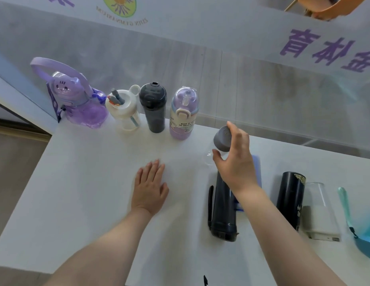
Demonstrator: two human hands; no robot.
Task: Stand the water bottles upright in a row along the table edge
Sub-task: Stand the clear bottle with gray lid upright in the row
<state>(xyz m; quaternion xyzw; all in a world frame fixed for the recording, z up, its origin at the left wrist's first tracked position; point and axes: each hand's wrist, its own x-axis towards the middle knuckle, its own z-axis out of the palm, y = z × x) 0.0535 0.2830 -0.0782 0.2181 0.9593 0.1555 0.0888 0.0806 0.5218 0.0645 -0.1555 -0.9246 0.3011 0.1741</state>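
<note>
Gripping a clear bottle (213, 155) – grey-capped, tilted – is the right hand (234, 162).

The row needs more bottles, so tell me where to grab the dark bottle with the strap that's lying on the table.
Grip the dark bottle round the middle of its barrel, coming down from above. It lies flat with its cap end toward the person and its strap along its left side, so the smooth round barrel is the part most open to fingers; then tip it upright.

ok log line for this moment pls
right hand: grips grey-capped clear bottle at row end | left hand: flat on table | upright: four | lying: dark bottle, black flask
</note>
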